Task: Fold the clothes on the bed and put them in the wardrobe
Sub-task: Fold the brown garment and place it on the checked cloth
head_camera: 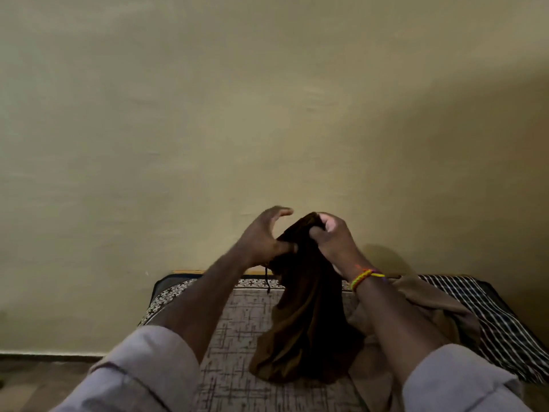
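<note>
A dark brown garment (306, 322) with a thin drawstring hangs in the air above the bed (237, 316), its lower end resting on the patterned sheet. My right hand (332, 239) grips the top of it, fingers closed over the bunched cloth. My left hand (264, 236) pinches the garment's left edge with its thumb, and its other fingers are spread apart above. A lighter brown garment (430, 307) lies crumpled on the bed under my right forearm.
A black-and-white striped cloth (490, 316) lies on the bed's right side. A plain yellowish wall (267, 114) stands right behind the bed. Floor (38, 379) shows at the lower left. No wardrobe is in view.
</note>
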